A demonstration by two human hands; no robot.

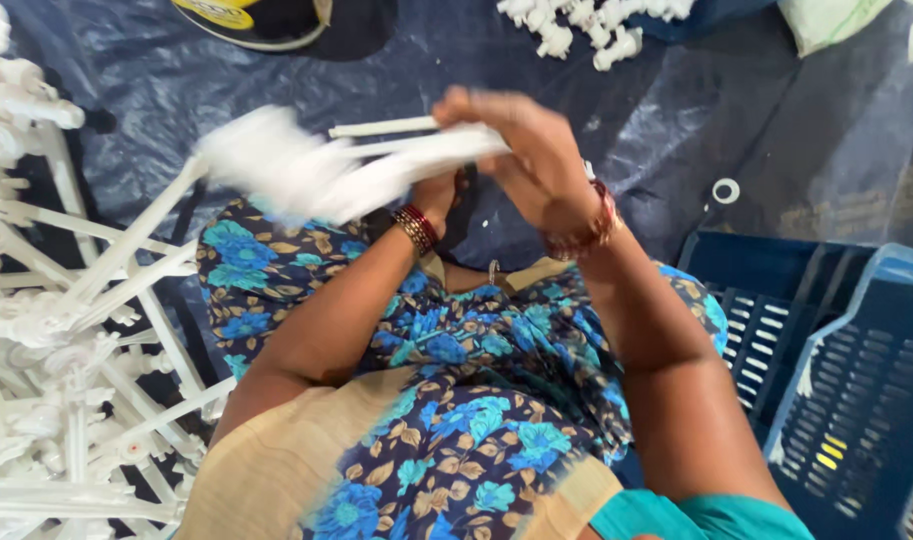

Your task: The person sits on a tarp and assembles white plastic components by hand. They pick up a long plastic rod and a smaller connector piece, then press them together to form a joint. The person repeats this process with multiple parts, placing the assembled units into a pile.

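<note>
Both my hands hold a white plastic moulded piece point(306, 170) made of thin rods, blurred by motion, above my lap. My right hand point(521, 140) grips its rods from above, fingers curled over them. My left hand point(438, 192) sits underneath, mostly hidden behind the piece and my right hand, with a red bangle at the wrist. The piece sticks out to the left of both hands. I sit on a dark blue plastic sheet point(656, 110), wearing blue floral cloth.
A heap of white plastic rod frames point(66, 340) fills the left side. Blue slotted crates point(846, 370) stand at the right. Small white plastic parts point(576, 30) lie at the top, a yellow and black round container point(256, 20) at top left, and a small white ring point(725, 190) on the sheet.
</note>
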